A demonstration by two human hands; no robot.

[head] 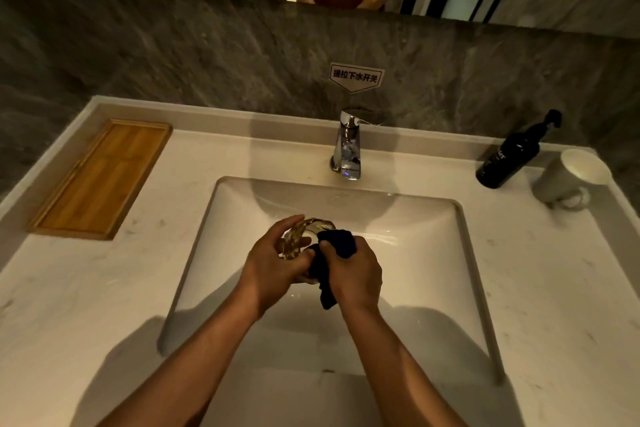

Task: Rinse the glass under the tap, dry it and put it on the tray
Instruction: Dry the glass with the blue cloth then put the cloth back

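Over the middle of the white sink [433, 253], my left hand [273, 267] grips a clear faceted glass [304, 236], which lies tilted with its mouth toward the right. My right hand [353, 274] is closed on a dark blue cloth [337, 243] and presses it into the glass's mouth; a tail of the cloth hangs below my wrist. The chrome tap [348, 146] stands behind the sink, and no water runs from it. A wooden tray [100, 180] lies bare on the counter at the far left.
A black pump bottle [509, 156] and a white mug [571, 180] stand at the back right of the pale counter [554, 288]. A small sign [356, 76] is stuck on the grey stone wall above the tap. A mirror runs along the top.
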